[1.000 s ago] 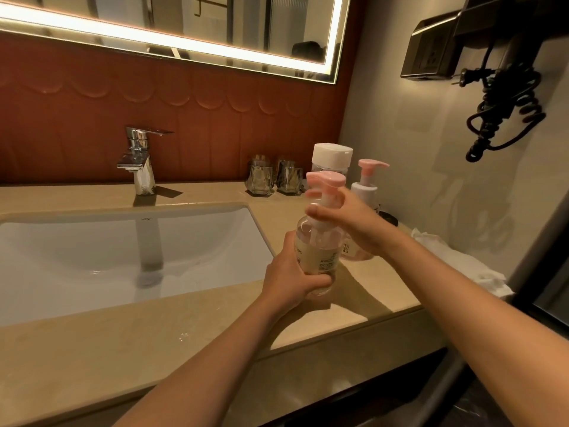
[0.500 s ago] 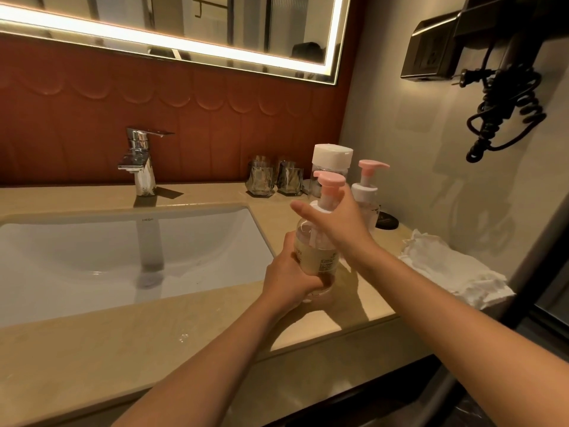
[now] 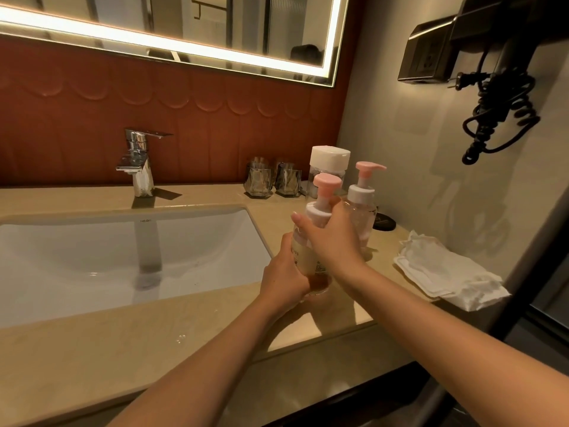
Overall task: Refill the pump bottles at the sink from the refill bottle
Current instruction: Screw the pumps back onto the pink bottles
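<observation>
- The right hand (image 3: 331,238) is sliding down the pump bottle (image 3: 318,211) right of the sink (image 3: 197,241), gripping its neck.
- The left hand (image 3: 284,280) is gripping and hiding its bottom.

Inspected: near pump bottle (image 3: 309,260), clear, pink head, white collar, amber liquid low in base; upright, body gripped by left fingers (image 3: 286,251), collar gripped by right fingers (image 3: 303,224). Second pump bottle (image 3: 361,208) upright just behind right fingers. Beyond both, white-capped refill bottle (image 3: 329,160), closed, upright
</observation>
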`<state>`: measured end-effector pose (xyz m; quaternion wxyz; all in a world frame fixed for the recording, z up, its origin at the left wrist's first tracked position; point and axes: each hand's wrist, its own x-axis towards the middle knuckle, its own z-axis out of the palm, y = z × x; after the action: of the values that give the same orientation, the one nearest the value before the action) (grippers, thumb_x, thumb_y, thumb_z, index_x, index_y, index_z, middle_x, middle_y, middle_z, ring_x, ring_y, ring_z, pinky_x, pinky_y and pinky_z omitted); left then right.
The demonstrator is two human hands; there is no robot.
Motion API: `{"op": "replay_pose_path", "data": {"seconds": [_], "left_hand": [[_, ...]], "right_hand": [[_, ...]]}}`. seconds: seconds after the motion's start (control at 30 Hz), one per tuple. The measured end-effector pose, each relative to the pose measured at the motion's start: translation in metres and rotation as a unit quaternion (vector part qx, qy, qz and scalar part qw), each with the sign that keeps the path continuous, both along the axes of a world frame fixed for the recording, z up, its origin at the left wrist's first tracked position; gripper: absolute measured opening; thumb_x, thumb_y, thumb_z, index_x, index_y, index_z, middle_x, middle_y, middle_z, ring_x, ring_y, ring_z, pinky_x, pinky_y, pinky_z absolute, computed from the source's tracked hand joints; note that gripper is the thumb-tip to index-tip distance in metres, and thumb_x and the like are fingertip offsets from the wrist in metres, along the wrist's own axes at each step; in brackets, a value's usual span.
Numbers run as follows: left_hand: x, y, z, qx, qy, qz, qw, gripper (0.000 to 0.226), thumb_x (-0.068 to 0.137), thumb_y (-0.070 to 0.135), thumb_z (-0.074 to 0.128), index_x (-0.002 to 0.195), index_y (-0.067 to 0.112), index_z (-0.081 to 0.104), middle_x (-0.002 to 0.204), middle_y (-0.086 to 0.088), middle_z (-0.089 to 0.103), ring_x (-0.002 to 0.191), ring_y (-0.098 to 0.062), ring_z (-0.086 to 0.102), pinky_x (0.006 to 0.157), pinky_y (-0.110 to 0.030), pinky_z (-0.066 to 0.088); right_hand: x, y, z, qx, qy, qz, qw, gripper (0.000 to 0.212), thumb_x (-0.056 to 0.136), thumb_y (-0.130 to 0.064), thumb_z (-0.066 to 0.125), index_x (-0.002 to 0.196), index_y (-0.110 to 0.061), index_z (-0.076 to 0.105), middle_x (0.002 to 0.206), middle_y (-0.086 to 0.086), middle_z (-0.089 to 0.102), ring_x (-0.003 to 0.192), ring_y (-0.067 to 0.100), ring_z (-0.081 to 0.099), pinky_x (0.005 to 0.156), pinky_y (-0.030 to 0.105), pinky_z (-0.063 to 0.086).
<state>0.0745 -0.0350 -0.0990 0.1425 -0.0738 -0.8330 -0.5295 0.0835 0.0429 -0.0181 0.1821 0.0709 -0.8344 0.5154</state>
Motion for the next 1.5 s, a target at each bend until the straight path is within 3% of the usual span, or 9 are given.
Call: {"op": "replay_pose_path", "data": {"seconds": [0.13, 0.3, 0.57, 0.7, 0.9, 1.03, 1.17, 1.33, 1.5], "left_hand": [[0.004, -0.005, 0.001, 0.0, -0.002, -0.027, 1.0, 0.084, 0.058, 0.039, 0.079, 0.124, 0.039, 0.029, 0.114, 0.009, 0.058, 0.101, -0.015, 0.059, 0.085, -0.038, 0.053], [0.008, -0.006, 0.004, 0.002, 0.005, -0.04, 0.999, 0.078, 0.064, 0.032, 0.081, 0.124, 0.035, 0.03, 0.116, 0.008, 0.056, 0.104, -0.014, 0.056, 0.085, -0.031, 0.052], [0.004, -0.004, 0.001, 0.002, -0.002, -0.033, 0.999, 0.085, 0.064, 0.031, 0.081, 0.13, 0.033, 0.027, 0.123, 0.005, 0.055, 0.108, -0.017, 0.057, 0.091, -0.036, 0.052], [0.005, -0.001, 0.002, -0.002, 0.002, -0.024, 1.0, 0.085, 0.065, 0.034, 0.082, 0.129, 0.032, 0.027, 0.121, 0.006, 0.054, 0.107, -0.014, 0.056, 0.089, -0.03, 0.052], [0.008, -0.002, 0.003, 0.033, 0.001, -0.032, 0.999, 0.09, 0.068, 0.028, 0.082, 0.136, 0.032, 0.023, 0.138, 0.003, 0.043, 0.123, -0.016, 0.046, 0.093, -0.024, 0.044], [0.007, -0.001, 0.004, 0.047, 0.006, -0.027, 0.999, 0.081, 0.071, 0.024, 0.08, 0.134, 0.029, 0.029, 0.136, 0.0, 0.046, 0.12, -0.014, 0.047, 0.09, -0.019, 0.04], [0.009, -0.001, 0.008, 0.057, 0.007, -0.027, 0.998, 0.07, 0.074, 0.024, 0.077, 0.13, 0.026, 0.035, 0.132, 0.0, 0.049, 0.114, -0.012, 0.048, 0.089, -0.018, 0.04], [0.012, 0.002, 0.008, -0.039, 0.049, -0.04, 0.997, 0.046, 0.08, 0.029, 0.07, 0.121, 0.026, 0.048, 0.119, 0.003, 0.06, 0.111, -0.011, 0.055, 0.09, -0.02, 0.044], [0.011, 0.007, 0.008, -0.147, 0.088, -0.071, 0.983, 0.038, 0.086, 0.035, 0.061, 0.122, 0.033, 0.053, 0.125, 0.009, 0.054, 0.109, -0.01, 0.053, 0.091, -0.038, 0.05]], "right_hand": [[-0.009, 0.019, 0.02, -0.058, -0.082, 0.124, 0.987, 0.073, 0.074, -0.034, 0.073, 0.137, -0.02, 0.039, 0.134, 0.001, 0.05, 0.122, 0.022, 0.047, 0.099, 0.04, 0.039], [-0.02, 0.031, 0.026, -0.057, -0.188, 0.25, 0.948, 0.044, 0.07, -0.024, 0.072, 0.111, -0.021, 0.057, 0.112, -0.006, 0.067, 0.105, 0.013, 0.059, 0.098, 0.039, 0.038], [-0.014, 0.01, 0.009, -0.129, -0.113, 0.062, 0.983, 0.07, 0.071, -0.029, 0.079, 0.132, -0.018, 0.047, 0.127, -0.002, 0.055, 0.117, 0.023, 0.05, 0.095, 0.041, 0.04], [-0.01, 0.005, 0.005, -0.117, -0.077, 0.013, 0.99, 0.067, 0.076, -0.03, 0.075, 0.134, -0.018, 0.043, 0.133, 0.001, 0.052, 0.12, 0.023, 0.049, 0.096, 0.039, 0.041], [-0.009, 0.012, -0.007, -0.048, 0.016, -0.04, 0.998, 0.052, 0.084, -0.034, 0.066, 0.127, -0.018, 0.04, 0.126, 0.001, 0.054, 0.103, 0.012, 0.051, 0.084, 0.028, 0.039], [-0.02, 0.03, -0.017, 0.011, 0.071, -0.09, 0.993, 0.042, 0.091, -0.039, 0.053, 0.125, -0.022, 0.036, 0.126, 0.002, 0.052, 0.11, 0.022, 0.054, 0.091, 0.045, 0.048], [-0.025, 0.05, -0.023, 0.105, 0.095, -0.114, 0.983, 0.047, 0.097, -0.043, 0.037, 0.138, -0.021, 0.032, 0.136, 0.001, 0.047, 0.119, 0.022, 0.05, 0.091, 0.042, 0.048], [-0.023, 0.068, -0.027, 0.15, 0.092, -0.105, 0.979, 0.06, 0.095, -0.051, 0.035, 0.146, -0.023, 0.022, 0.143, 0.0, 0.042, 0.126, 0.024, 0.046, 0.094, 0.047, 0.047], [-0.018, 0.11, -0.03, 0.134, 0.087, -0.174, 0.972, 0.046, 0.099, -0.04, 0.035, 0.137, -0.016, 0.039, 0.137, 0.007, 0.045, 0.122, 0.025, 0.045, 0.093, 0.039, 0.039]]}}
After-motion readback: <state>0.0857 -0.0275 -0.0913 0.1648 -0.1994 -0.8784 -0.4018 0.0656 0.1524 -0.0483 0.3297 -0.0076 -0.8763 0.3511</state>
